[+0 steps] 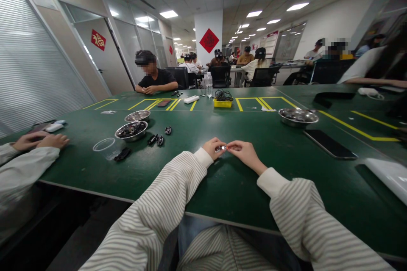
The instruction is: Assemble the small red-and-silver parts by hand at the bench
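Note:
Over the green table (241,194), my two hands meet in front of me. My left hand (212,148) is closed on a small shiny silver-and-dark part (224,147). At that part's right end, the fingertips of my right hand (243,152) are pinched together and touch it; a speck of red or orange shows there. What the part is exactly is too small to make out, and my fingers cover some of it. To the left lie several small black parts (160,140), near a metal bowl (131,131) filled with similar dark pieces.
A second bowl (137,115), a clear plastic cup (110,149) and a co-worker's hands (44,140) are at left. Right are another bowl (298,117), a phone (330,144) and a white object (388,178). Further back stand a yellow box (222,103) with cables and a bottle (209,84).

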`<state>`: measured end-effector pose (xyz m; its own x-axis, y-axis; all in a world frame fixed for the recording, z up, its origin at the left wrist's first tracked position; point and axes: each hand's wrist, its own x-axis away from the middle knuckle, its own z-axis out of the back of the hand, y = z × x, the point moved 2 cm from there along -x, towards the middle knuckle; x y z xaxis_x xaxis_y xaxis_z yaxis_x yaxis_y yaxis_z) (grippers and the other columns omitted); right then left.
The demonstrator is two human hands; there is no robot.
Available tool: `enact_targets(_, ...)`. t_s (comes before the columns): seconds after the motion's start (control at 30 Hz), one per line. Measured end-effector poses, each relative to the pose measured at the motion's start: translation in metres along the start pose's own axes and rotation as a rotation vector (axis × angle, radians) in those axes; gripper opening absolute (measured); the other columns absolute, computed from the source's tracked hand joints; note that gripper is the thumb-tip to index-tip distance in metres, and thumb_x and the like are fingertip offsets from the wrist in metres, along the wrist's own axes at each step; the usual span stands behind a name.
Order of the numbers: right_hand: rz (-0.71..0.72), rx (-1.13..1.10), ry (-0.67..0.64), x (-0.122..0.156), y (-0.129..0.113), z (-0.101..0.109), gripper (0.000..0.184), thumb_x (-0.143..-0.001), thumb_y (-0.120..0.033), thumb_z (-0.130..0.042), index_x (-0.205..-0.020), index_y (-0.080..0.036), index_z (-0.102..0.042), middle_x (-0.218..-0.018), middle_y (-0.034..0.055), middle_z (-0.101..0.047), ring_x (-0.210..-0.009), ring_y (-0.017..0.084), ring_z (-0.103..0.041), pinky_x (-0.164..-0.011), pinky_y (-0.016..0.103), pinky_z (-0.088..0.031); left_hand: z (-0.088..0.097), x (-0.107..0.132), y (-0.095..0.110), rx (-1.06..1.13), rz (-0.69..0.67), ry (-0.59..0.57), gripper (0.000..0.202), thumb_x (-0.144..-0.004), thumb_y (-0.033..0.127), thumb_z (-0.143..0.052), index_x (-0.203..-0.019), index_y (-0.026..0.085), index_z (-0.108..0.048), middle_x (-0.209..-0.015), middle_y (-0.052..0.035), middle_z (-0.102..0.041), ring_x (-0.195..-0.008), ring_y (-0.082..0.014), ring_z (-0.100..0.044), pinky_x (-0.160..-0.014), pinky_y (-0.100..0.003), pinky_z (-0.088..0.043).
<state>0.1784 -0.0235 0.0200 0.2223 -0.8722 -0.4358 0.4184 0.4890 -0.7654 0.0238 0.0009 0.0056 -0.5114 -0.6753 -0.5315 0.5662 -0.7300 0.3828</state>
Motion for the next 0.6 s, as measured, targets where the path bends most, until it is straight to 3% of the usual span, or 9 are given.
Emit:
enact_targets(0.4,0.095,-0.051,0.044,0.0014,-0.0054,0.0028,0.016,-0.064,-0.026,-0.059,-0.073,-0.016,-0.067,-0.076,0.0068,-0.066,-0.069,0.017,-0.060,-0.065,0.028,-0.049,0.0003,0.0010,-0.0008,0.046,-0.056,0.125,0.020,-0.067,0.032,-0.059,-0.080,0.017,-0.062,-0.068,-0.0001,-0.055,-0.055,-0.0055,-0.051,-0.056,-0.017,-0.045)
enact_targets(0.6,0.004,-0.090,0.027,0.0004,-0.0013,0.0020,0.019,-0.064,-0.028,-0.058,-0.075,-0.014,-0.065,-0.073,0.0067,-0.066,-0.066,0.017,-0.061,-0.063,0.027,-0.048,0.0029,0.0011,0.0028,0.045,-0.077,0.145,0.021,-0.069,0.032,-0.056,-0.082,0.017,-0.062,-0.072,-0.0013,-0.056,-0.060,-0.0062,-0.052,-0.060,-0.017,-0.045)
